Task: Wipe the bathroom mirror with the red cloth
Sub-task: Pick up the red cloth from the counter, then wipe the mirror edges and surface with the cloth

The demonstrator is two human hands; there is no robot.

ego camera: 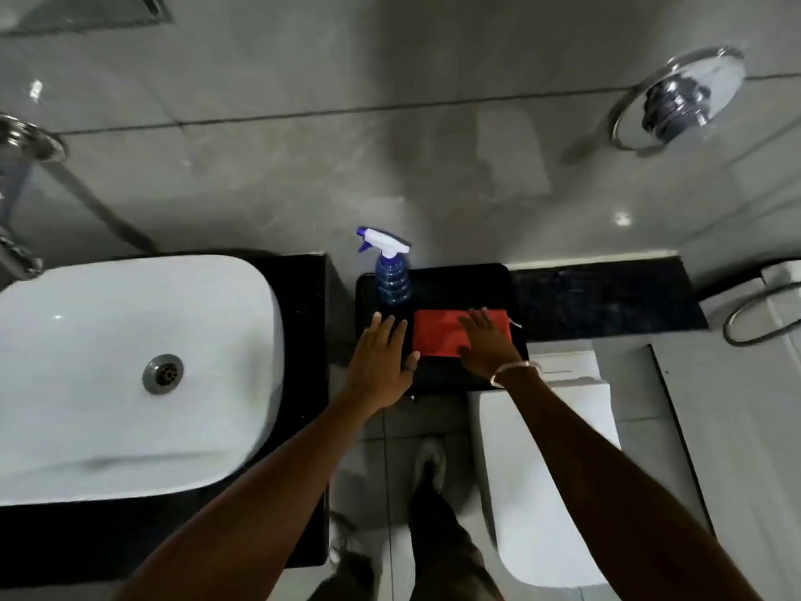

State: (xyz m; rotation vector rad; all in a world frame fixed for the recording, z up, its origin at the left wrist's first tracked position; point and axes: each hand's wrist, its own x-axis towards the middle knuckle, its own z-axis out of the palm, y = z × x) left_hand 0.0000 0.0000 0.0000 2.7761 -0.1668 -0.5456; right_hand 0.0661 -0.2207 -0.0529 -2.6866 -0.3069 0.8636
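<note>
A folded red cloth (437, 334) lies flat on a black tray (459, 284) between the sink and the toilet. My right hand (487, 342) rests palm down on the right half of the cloth, fingers spread, a thin bangle on the wrist. My left hand (383, 355) lies flat and open on the tray just left of the cloth, its thumb near the cloth's edge. A blue spray bottle (392, 275) with a white and purple trigger stands upright at the tray's back left corner, just beyond my left fingertips. No mirror is in view.
A white basin (130, 370) with a metal drain sits on a black counter to the left. A white toilet (550, 470) stands below the tray at right. A dark ledge (607, 297) runs along the grey tiled wall, with a chrome flush plate (678, 97) above.
</note>
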